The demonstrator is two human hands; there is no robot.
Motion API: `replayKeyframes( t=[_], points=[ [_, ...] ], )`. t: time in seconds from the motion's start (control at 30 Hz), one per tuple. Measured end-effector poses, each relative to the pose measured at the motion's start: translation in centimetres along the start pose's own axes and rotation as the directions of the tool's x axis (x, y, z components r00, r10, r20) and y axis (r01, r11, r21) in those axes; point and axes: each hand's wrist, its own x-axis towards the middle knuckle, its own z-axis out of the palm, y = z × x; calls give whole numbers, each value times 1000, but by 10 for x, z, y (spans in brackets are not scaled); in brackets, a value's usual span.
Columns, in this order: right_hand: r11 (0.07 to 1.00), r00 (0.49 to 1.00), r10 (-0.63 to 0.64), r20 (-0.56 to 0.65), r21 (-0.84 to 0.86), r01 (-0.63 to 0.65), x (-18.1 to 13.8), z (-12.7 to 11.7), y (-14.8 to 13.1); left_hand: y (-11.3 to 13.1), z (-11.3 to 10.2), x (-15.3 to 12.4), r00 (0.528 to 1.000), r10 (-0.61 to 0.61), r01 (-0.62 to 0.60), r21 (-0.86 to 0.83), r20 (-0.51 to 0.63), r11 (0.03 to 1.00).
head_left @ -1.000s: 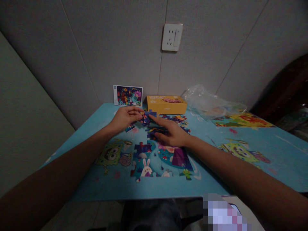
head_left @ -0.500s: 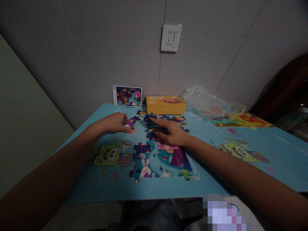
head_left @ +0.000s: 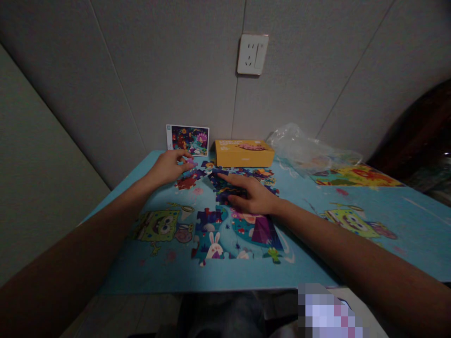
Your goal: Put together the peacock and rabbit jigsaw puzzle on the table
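My left hand (head_left: 169, 166) is closed in a pinch on a pink and light-blue puzzle piece (head_left: 189, 164), just in front of the picture card. Below its fingers lie loose dark red and purple pieces (head_left: 188, 182). My right hand (head_left: 252, 193) rests over the upper part of the partly joined puzzle (head_left: 243, 234), fingers apart. Its stretched index fingertip touches a dark blue puzzle piece (head_left: 217, 174), which looks slightly tilted. The joined lower part shows a white rabbit, a blue path and a frog. My right hand hides some pieces beneath it.
A picture card (head_left: 190, 139) leans on the wall beside a yellow box (head_left: 244, 154). Farther right are a clear plastic bag (head_left: 299, 148) and an orange-green picture sheet (head_left: 359, 176). The blue table mat (head_left: 151, 277) has printed cartoon figures. A socket (head_left: 252, 54) is on the wall.
My left hand has moved up and away toward the picture card, with a pink and light-blue piece now showing in its fingers. Reddish loose pieces have come into view. My right hand has hardly moved.
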Motion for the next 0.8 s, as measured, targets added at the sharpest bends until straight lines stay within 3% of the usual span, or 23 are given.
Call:
replayKeyframes(
  t=[0.07,0.17,0.4,0.5,0.6,0.7,0.8],
  points=[
    [1000,1000,-20,21,16,20,0,0,-1,11,4,-4,1000,12,-11,-214,1,977],
    [999,999,-21,37,32,20,0,0,-5,29,11,-13,995,-4,50,-444,103,895],
    [998,998,29,47,63,-32,1,-1,-12,40,22,-21,973,3,115,-499,230,859],
    [998,998,51,46,46,-53,1,0,-9,30,20,-15,989,-9,59,-337,149,940],
    [997,997,75,36,19,-76,2,1,-6,15,14,-10,999,-9,4,105,54,994],
    [996,995,90,38,4,-91,2,1,-4,-1,7,-7,967,-120,23,391,224,920],
    [995,993,101,55,-3,-101,2,1,-4,-12,4,-4,939,-136,-6,411,315,912]
  ],
)
